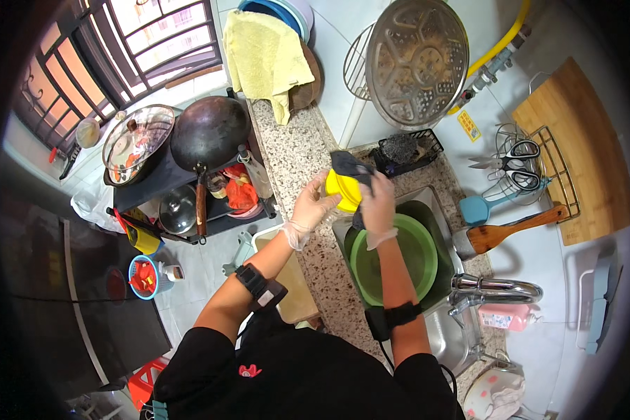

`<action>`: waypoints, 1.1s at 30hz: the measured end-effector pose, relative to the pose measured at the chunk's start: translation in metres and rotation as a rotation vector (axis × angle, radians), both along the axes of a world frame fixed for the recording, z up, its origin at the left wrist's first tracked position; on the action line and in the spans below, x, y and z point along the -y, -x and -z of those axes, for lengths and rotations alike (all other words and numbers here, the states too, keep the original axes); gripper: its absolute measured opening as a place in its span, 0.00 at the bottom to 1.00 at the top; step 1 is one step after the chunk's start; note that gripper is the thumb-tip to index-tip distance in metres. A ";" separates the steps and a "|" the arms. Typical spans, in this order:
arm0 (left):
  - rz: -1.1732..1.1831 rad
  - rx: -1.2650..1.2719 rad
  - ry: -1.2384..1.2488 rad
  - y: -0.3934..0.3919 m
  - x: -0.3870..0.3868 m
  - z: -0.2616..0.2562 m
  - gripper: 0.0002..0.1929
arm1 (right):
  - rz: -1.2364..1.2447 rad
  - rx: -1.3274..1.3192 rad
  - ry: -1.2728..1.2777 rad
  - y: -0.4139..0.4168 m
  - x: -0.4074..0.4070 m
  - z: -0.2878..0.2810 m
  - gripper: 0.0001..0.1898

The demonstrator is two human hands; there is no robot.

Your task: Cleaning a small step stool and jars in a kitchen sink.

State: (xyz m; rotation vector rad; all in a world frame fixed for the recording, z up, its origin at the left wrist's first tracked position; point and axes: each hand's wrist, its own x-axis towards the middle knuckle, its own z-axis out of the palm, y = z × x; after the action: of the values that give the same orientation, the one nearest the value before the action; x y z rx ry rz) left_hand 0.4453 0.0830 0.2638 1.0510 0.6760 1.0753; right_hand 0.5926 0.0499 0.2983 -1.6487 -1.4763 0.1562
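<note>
My left hand (311,203), in a clear disposable glove, grips the edge of a yellow round dish or lid (340,190). It is held above the speckled stone counter (326,273), close to the sink's corner. My right hand (379,207), also gloved and slightly blurred, holds a dark cloth (348,164) against the yellow piece. Part of the cloth hangs below that hand. Under my right forearm, a green basin (429,265) with water in it sits in the stainless steel sink (439,202).
A black rack (434,140) with a steel wool scrubber (401,149) stands behind the sink. The chrome faucet (496,287) reaches in from the right. Scissors (514,163), a wooden-handled spatula (509,228) and a cutting board (583,157) hang on the wall. A wok (210,131) rests on the left shelf.
</note>
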 end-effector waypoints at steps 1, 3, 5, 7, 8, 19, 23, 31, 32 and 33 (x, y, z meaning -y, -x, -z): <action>0.000 -0.005 0.003 -0.001 0.000 -0.001 0.28 | -0.117 0.248 -0.022 0.009 -0.002 -0.005 0.14; -0.043 0.111 0.336 -0.005 -0.004 -0.003 0.24 | -0.231 0.491 0.077 0.031 0.002 -0.017 0.12; -0.118 0.025 0.255 -0.011 -0.008 0.009 0.21 | -0.248 0.556 0.005 0.040 0.004 -0.010 0.11; -0.109 0.191 0.195 -0.013 -0.009 0.009 0.19 | -0.329 0.485 0.000 0.029 0.005 -0.005 0.10; -0.092 0.115 0.128 -0.011 -0.009 0.010 0.18 | -0.407 0.412 -0.006 0.023 0.005 -0.002 0.09; -0.164 -0.614 -0.382 -0.030 -0.014 0.030 0.70 | -0.250 0.350 0.003 0.011 -0.032 -0.008 0.15; -0.083 -0.268 -0.415 -0.035 -0.027 0.067 0.66 | -0.517 0.210 0.047 0.013 -0.028 -0.019 0.12; 0.105 -0.188 -0.306 -0.023 -0.030 0.048 0.72 | -0.347 0.333 0.041 0.000 -0.043 -0.013 0.12; 0.134 -0.352 -0.310 -0.019 -0.033 0.048 0.72 | -0.456 0.362 0.007 0.000 -0.043 -0.014 0.12; 0.142 -0.345 -0.308 -0.023 -0.034 0.042 0.72 | -0.553 0.401 -0.029 -0.007 -0.043 -0.015 0.13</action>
State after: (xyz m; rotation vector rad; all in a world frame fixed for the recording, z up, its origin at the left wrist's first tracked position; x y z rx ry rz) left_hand 0.4679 0.1170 0.2220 1.5511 0.7095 0.8988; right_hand 0.5995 0.0925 0.3129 -1.2551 -2.2093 0.1092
